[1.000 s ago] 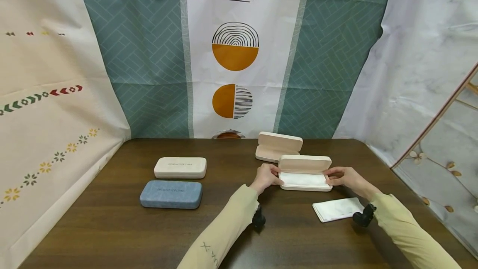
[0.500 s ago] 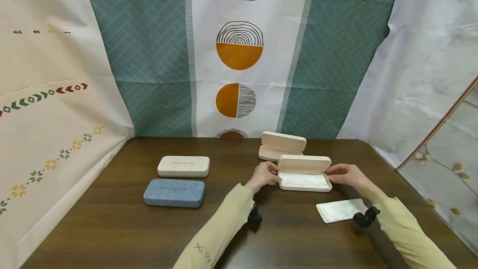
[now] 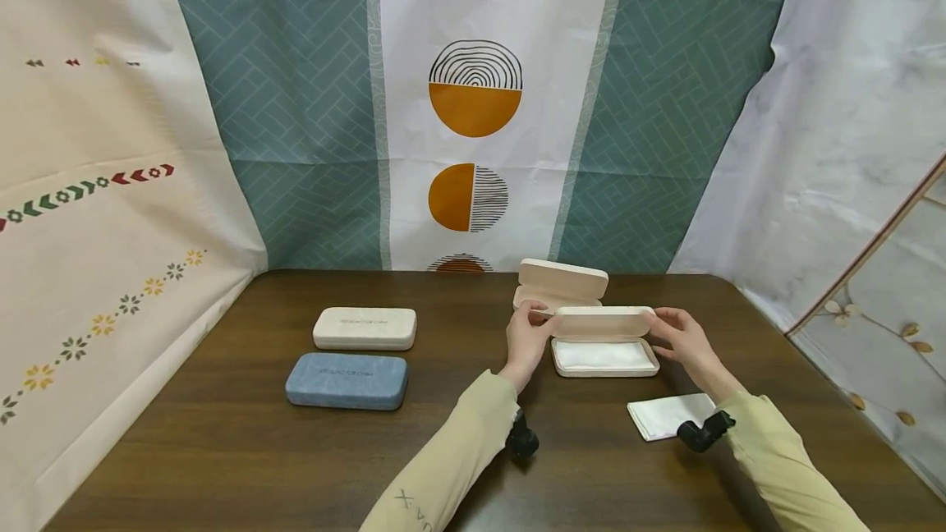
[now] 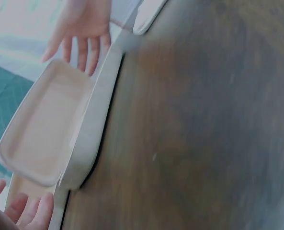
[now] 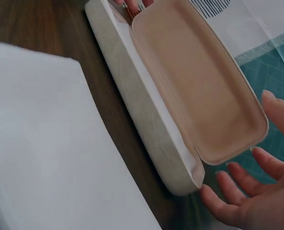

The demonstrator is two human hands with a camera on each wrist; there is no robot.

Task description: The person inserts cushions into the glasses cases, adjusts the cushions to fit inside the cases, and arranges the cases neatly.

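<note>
A cream glasses case (image 3: 606,373) stands with its lid (image 5: 199,81) raised, showing a pinkish-beige lining. In its base lies a folded white cloth (image 3: 602,354). My left hand (image 3: 528,339) is at the lid's left end, its fingertips right by the lid edge. At the other end is my right hand (image 3: 686,345), thumb (image 5: 276,108) near the lid's upper corner and fingers loosely bent below it. Both hands show relaxed, spread fingers in the wrist views. A second folded white cloth (image 3: 668,415) lies in front of the case, partly behind the right wrist camera.
Another glasses case (image 3: 563,277) stands with its lid up just behind, partly covered by the left hand. A closed cream case (image 3: 365,328) and a closed blue case (image 3: 346,381) lie to the left on the dark wooden table (image 3: 222,450). Patterned curtains hang behind.
Both hands have moved up from the ends of the case's base to the ends of its raised lid. The case and the cloths have stayed in place.
</note>
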